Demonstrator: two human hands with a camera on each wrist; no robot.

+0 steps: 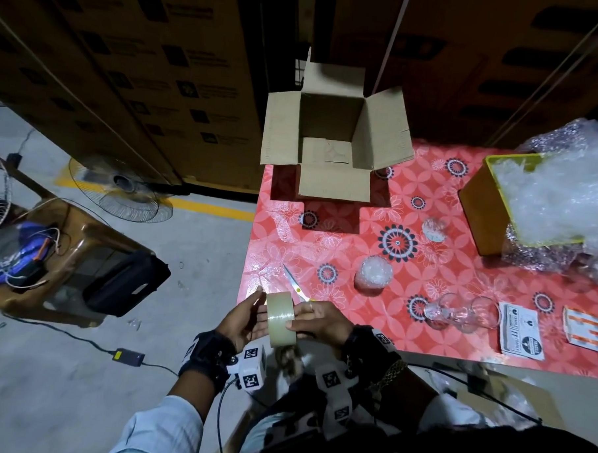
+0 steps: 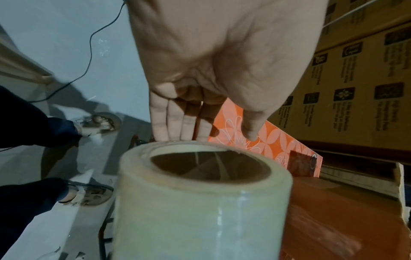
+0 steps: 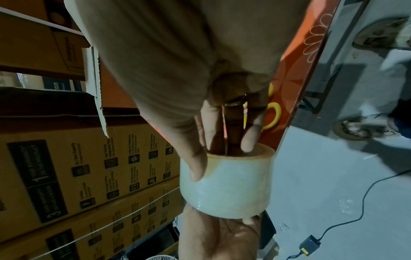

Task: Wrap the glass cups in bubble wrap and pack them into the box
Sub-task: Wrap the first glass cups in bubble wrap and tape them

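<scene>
Holding one roll of clear tape (image 1: 280, 317) off the near worktop (image 1: 462, 213) edge, right hand (image 1: 315, 321) gripping with fingers through the core and thumb outside, left hand (image 1: 244, 318) spread flat against it, beyond lying one pair of scissors (image 1: 296, 288), two bare glass cups (image 1: 461, 314), two wrapped cups (image 1: 373, 274), and one open box (image 1: 332, 138) standing farthest.

Open cardboard box (image 1: 332, 132) stands upright; bare glass cups (image 1: 458, 313) (two) lie nearer.
</scene>
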